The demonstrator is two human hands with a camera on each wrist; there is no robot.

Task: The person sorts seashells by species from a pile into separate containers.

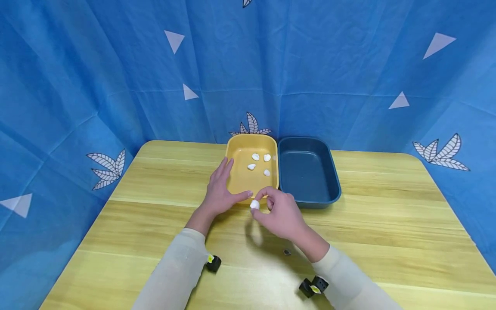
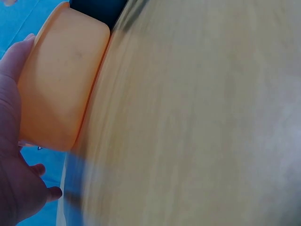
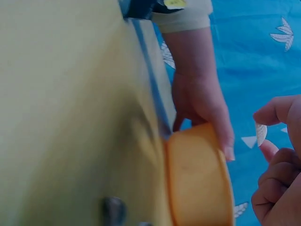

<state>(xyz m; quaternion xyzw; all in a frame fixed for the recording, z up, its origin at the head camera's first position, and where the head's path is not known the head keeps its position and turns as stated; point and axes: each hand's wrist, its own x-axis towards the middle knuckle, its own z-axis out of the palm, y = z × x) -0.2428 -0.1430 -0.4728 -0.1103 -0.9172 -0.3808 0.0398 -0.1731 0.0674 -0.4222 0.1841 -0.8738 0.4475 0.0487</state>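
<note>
While pinching a white shell (image 1: 254, 205), resting the left hand (image 1: 221, 191) on a yellow container (image 1: 244, 185)

While wearing pale sleeves (image 1: 178, 258) with small black blocks (image 1: 213, 263) near the cuffs, stretching both arms over a wood-grained desk (image 1: 387, 224). Reaching over a dark object (image 1: 286, 252) on the desk, too small to identify. Pinching the white shell between thumb and forefinger of the right hand (image 1: 280, 215), curling the other fingers toward the palm. Holding the white shell above the desk, just in front of the yellow container's near wall and near the left thumb. Spreading the left hand around the near left corner of the yellow container, pointing the thumb along the near rim and laying nearly straight fingers against the left side. Looking into the yellow container at four other shells (image 1: 251, 166), lying separately, mostly right of the middle. Looking also, just beside it on the right, into a dark blue container (image 1: 306, 176). Facing, farthest away, a blue curtain (image 1: 310, 64) hanging behind the desk, printed with white triangles and leaf clusters.
</note>
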